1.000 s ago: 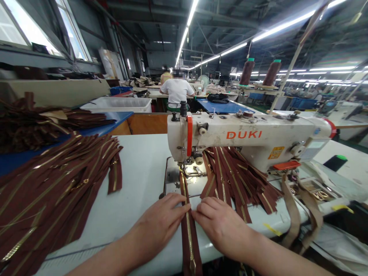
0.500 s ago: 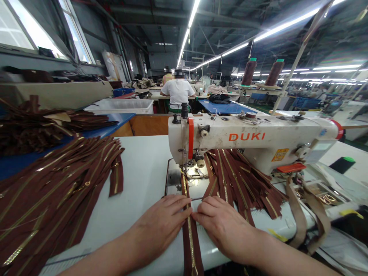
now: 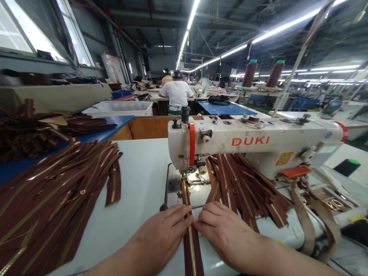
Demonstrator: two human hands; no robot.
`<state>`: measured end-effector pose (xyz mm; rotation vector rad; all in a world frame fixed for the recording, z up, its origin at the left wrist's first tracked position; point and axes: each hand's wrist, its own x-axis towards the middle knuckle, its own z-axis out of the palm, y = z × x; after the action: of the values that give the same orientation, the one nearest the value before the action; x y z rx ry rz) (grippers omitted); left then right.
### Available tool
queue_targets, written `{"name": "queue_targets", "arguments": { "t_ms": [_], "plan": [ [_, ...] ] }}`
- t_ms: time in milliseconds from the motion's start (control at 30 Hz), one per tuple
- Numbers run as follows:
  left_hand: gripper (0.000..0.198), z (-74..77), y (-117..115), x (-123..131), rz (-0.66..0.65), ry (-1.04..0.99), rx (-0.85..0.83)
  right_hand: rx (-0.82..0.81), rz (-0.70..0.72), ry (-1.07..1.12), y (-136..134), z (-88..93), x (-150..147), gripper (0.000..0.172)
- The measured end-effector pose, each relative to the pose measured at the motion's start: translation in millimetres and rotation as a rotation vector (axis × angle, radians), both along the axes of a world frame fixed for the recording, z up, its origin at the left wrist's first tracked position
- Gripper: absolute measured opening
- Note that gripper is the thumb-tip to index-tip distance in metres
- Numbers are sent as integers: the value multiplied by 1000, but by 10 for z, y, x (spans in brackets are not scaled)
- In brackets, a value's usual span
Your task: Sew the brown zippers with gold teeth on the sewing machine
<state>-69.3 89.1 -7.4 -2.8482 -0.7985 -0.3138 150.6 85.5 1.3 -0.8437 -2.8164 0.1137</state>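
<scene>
A brown zipper (image 3: 192,245) with gold teeth runs lengthwise from the presser foot of the white sewing machine (image 3: 218,136) toward me. My left hand (image 3: 168,232) holds the zipper's left edge, fingers pressed together on the tape. On the opposite edge, my right hand (image 3: 222,230) grips the tape with bent fingers, its fingertips almost meeting the left ones. Both hands rest just in front of the metal needle plate (image 3: 174,191). The far end of the zipper lies under the foot; its near end runs out of view.
Left of my hands lies a big pile of brown zippers (image 3: 69,191). More zippers (image 3: 241,184) fan out under the machine arm. A tray of gold rings (image 3: 333,203) and tan straps (image 3: 304,222) sit at right. Beyond, a person in a white shirt (image 3: 176,94) sits facing away.
The view has shifted slightly, so the machine and hands appear a little lower. The zipper's pull, seen at the bottom edge before, is out of frame. Both hands keep their hold.
</scene>
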Motion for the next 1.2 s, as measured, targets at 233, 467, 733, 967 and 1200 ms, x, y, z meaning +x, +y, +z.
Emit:
{"name": "queue_targets", "arguments": {
  "t_ms": [233,467,733,967,1200],
  "plan": [
    [35,-47,127,-26,6,-28,-5,34,-2,11,123,-25,-21,18],
    [36,14,275,15,4,35,85,102,-10,19,312,-48,-78,15],
    [36,-87,427,-15,68,105,156,182,-21,17,523,-58,-159,11],
    [40,-148,411,-58,80,60,215,191,-92,17,659,-109,-244,14],
    [38,-136,438,-27,129,-24,182,166,-172,59,647,-150,-265,19]
  ]
}}
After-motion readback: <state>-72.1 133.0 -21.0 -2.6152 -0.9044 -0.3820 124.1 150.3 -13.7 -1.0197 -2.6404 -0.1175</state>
